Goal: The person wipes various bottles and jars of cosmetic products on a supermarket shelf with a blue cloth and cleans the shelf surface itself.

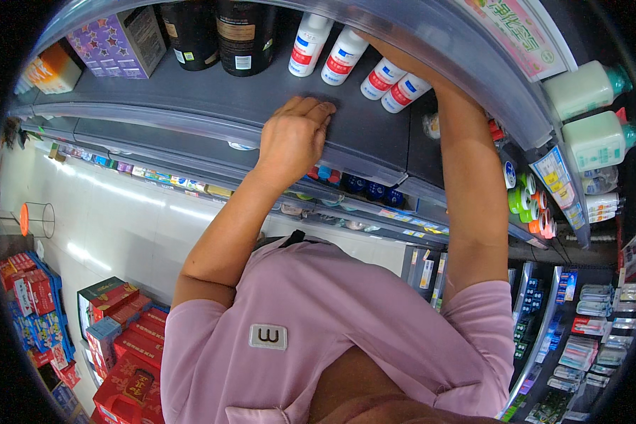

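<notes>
My left hand [297, 130] rests on the dark shelf board [191, 100] near its front edge, fingers together and curled, with nothing visible in it. My right arm reaches up under the shelf above. Its wrist end [389, 53] shows behind the clear shelf edge, beside a white bottle with a red band [344, 57]; the fingers are hidden, so any grip cannot be told. Another such bottle [310, 46] stands to the left. Two more, a bottle [382, 79] and its neighbour [406, 93], stand close together in front of my right forearm.
Black tubs [244, 40] and a purple starred box [116, 45] stand on the left of the shelf. The upper shelf's clear edge [487, 69] curves over my right arm. Pale green bottles [593, 148] are at the right. Red boxes [132, 381] stand behind at lower left.
</notes>
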Motion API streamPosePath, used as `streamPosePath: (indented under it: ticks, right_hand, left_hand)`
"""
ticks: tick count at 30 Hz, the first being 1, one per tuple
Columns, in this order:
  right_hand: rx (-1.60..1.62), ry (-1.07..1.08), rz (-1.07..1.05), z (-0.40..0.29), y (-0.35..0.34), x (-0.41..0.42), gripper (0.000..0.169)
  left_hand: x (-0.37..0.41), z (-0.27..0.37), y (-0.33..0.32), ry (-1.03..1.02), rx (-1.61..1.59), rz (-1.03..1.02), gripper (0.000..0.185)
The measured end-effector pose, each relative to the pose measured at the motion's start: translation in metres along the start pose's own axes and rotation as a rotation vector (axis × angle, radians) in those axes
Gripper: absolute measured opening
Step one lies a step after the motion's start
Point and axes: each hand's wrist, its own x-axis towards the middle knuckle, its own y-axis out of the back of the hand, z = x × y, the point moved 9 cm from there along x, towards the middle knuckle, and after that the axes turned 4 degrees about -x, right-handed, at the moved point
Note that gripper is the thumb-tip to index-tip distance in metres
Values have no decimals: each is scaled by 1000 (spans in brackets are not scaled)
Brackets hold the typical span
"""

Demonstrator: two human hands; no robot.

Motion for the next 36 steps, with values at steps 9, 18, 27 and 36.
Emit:
streamPosePath:
  ticks: [9, 18, 27, 36]
  right_hand:
    - [11, 8, -5, -6, -3, 2, 36]
    - [26, 40, 5, -20, -13, 17, 34]
    - [406, -217, -23, 17, 4, -37, 28]
    - [698, -899, 145, 22, 14, -160, 75]
  left_hand:
    - [0, 1, 2, -13, -2, -2, 22]
    - [0, 1, 2, 2, -25, 2, 25]
    - [0, 4, 2, -33, -9, 16, 24]
    - [3, 4, 2, -14, 9, 14, 22]
